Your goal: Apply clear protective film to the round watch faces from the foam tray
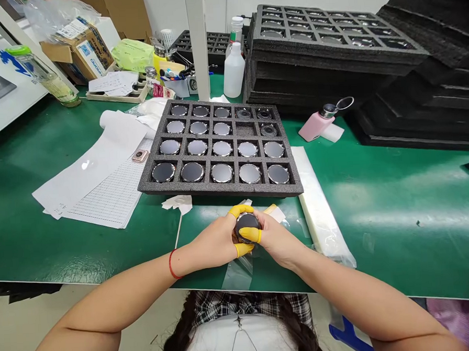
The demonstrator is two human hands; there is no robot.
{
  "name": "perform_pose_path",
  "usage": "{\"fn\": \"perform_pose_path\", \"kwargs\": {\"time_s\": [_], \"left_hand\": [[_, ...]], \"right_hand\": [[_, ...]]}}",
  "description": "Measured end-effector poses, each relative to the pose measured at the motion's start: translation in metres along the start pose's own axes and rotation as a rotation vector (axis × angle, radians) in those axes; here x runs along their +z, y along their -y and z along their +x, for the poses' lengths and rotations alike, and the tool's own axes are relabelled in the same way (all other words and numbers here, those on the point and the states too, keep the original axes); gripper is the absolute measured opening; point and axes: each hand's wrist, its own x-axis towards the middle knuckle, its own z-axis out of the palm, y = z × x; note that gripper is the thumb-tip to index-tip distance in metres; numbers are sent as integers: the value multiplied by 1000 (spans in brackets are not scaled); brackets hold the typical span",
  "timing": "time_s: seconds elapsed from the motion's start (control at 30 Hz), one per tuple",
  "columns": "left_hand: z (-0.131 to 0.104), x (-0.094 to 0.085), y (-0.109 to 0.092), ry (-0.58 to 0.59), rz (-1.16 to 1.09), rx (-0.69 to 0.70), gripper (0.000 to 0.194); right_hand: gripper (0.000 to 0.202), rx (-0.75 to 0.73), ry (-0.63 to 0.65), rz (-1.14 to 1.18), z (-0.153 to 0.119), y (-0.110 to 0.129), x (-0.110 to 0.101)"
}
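Observation:
My left hand (216,242) and my right hand (279,241) meet near the table's front edge. Between them is a round watch head (245,221) with a dark face and a shiny rim. Yellow finger cots cover some fingertips. The left fingers wrap round the watch's rim, while the right thumb lies across its face. Just beyond my hands, a black foam tray (219,188) holds several similar round watch heads in square compartments. Some at its back right look different, with dark ring-like insides showing. Clear plastic film (239,272) lies under my hands.
A cotton-like swab stick (178,231) and tissue lie left of my hands. Papers (99,151) spread further left. A long white plastic-wrapped pack (323,213), a pink pump bottle (317,125) and stacked foam trays (292,70) stand right. A white bottle (234,71) is behind.

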Motion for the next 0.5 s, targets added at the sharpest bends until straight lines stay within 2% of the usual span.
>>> {"fn": "perform_pose_path", "kwargs": {"time_s": [0.23,0.37,0.43,0.5], "left_hand": [[1,0,6,-11,86,-1,49],[3,-5,2,-17,-68,17,55],[3,-7,1,-10,-202,-7,60],[3,-8,1,-1,-279,-43,60]], "right_hand": [[32,-12,-47,-103,0,-2,-1],[40,-62,109,-169,-2,7,-11],[37,-75,184,-166,-2,13,-17],[29,-75,205,-168,-2,17,-23]]}}
